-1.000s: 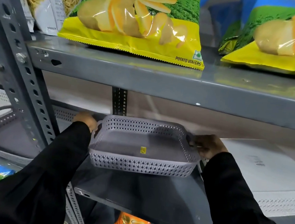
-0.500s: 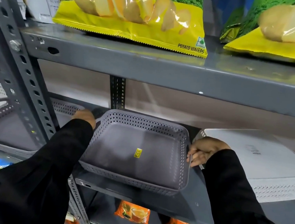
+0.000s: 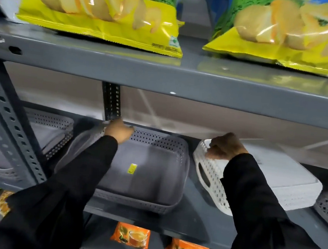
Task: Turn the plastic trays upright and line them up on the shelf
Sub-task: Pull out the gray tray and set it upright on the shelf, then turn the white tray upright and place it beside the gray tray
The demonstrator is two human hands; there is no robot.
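Fingers of the right hand [image 3: 227,147] curl over the overturned white tray's [image 3: 212,177] far-left corner; left hand [image 3: 119,132] fingers, loosely bent, touch the upright grey tray's [image 3: 153,176] far rim.

Both arms extended forward, black sleeves; left hand [image 3: 120,131] loosely curled, right hand [image 3: 226,147] curled (fingers bent downward).

- A small green-and-white square mark sits at the lower right corner of the left yellow crisp bag [image 3: 102,15] on the upper shelf; the fine print beside it is too blurred to read.
- A small yellow sticker [image 3: 132,168] lies on the floor of the grey tray [image 3: 153,176]; its print cannot be made out.
- Faint print on the white tray [image 3: 276,174] is illegible.
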